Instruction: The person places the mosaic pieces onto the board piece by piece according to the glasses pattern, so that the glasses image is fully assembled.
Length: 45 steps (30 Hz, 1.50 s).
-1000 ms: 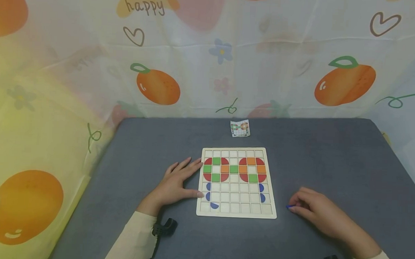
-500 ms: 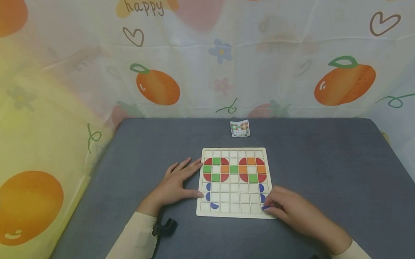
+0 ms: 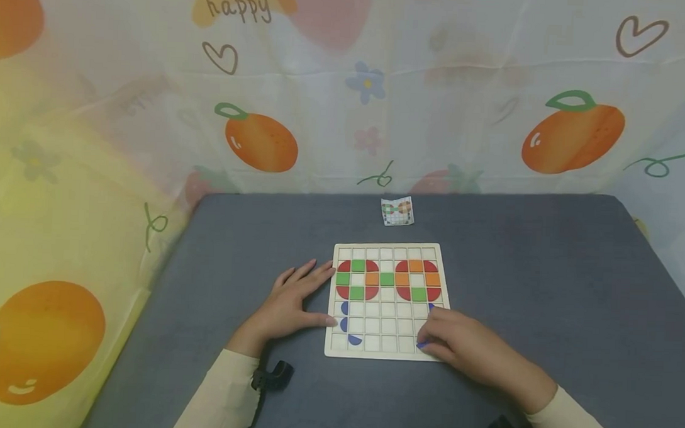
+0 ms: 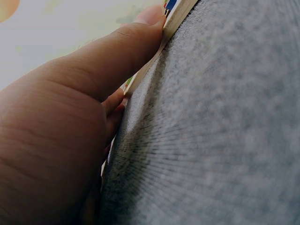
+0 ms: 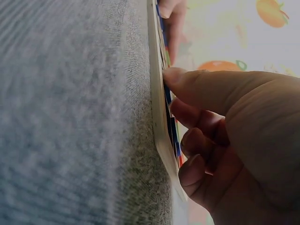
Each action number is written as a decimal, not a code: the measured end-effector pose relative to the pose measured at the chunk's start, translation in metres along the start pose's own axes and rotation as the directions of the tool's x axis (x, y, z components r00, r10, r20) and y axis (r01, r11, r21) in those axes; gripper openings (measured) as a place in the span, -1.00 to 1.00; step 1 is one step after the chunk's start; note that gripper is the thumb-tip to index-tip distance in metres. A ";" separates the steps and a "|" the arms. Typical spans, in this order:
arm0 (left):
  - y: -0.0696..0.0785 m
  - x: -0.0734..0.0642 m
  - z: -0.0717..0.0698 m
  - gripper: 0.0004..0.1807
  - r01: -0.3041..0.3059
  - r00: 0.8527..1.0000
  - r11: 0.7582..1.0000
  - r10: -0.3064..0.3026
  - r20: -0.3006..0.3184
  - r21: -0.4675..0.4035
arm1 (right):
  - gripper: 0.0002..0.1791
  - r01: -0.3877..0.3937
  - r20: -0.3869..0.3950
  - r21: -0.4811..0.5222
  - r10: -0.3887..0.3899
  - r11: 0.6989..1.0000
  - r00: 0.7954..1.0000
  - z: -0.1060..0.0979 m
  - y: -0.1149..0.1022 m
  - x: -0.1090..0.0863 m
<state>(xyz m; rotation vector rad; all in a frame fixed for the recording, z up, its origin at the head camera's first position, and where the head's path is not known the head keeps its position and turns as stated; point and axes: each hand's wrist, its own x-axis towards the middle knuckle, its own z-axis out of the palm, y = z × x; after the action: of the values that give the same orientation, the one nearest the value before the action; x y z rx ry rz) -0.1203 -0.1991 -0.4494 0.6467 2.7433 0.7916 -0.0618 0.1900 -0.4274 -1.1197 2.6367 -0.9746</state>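
Observation:
A pale square grid board [image 3: 381,327] lies on the grey table, bearing red, green and orange tiles in two ring shapes joined by a green tile [image 3: 387,279]. My left hand [image 3: 287,308] is spread along the board's left side, thumb and fingertips touching its edge; in the left wrist view the thumb [image 4: 117,51] lies on the rim. Between thumb and index finger, my right hand [image 3: 468,344] pinches a small blue half-circle tile [image 3: 421,345] at the bottom row, near the right corner. That hand covers part of the board's right side. Three blue half-circle tiles, including one in the bottom row [image 3: 355,340], sit at lower left.
Behind the board lies a small pattern card [image 3: 397,211] with a similar coloured design. A fruit-printed cloth [image 3: 323,112] hangs beyond the table's far edge. Black straps [image 3: 273,375] are worn at the wrists.
My right hand has moved left from the bare table to the board's lower right, carrying the blue half-circle tile. The left hand has stayed at the board's edge.

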 end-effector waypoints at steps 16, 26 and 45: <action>-0.001 -0.001 0.000 0.19 -0.011 1.000 1.000 0.011 -0.006 0.001 | -0.81 -0.013 0.025 -0.015 0.014 1.000 1.000 -0.003 -0.001 -0.002; -0.001 -0.001 -0.001 0.20 -0.010 1.000 1.000 0.010 -0.005 0.005 | -0.80 -0.036 0.037 -0.003 0.036 0.999 0.999 -0.003 -0.002 -0.002; 0.001 -0.001 -0.001 0.19 -0.011 1.000 1.000 0.011 -0.012 0.008 | -0.77 -0.035 0.050 0.001 0.035 0.999 0.998 -0.005 -0.001 -0.001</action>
<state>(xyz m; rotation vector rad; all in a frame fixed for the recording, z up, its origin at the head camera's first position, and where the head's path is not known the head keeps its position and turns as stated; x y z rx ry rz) -0.1196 -0.1993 -0.4481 0.6609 2.7575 0.7905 -0.0619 0.1930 -0.4226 -1.0798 2.6064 -0.9300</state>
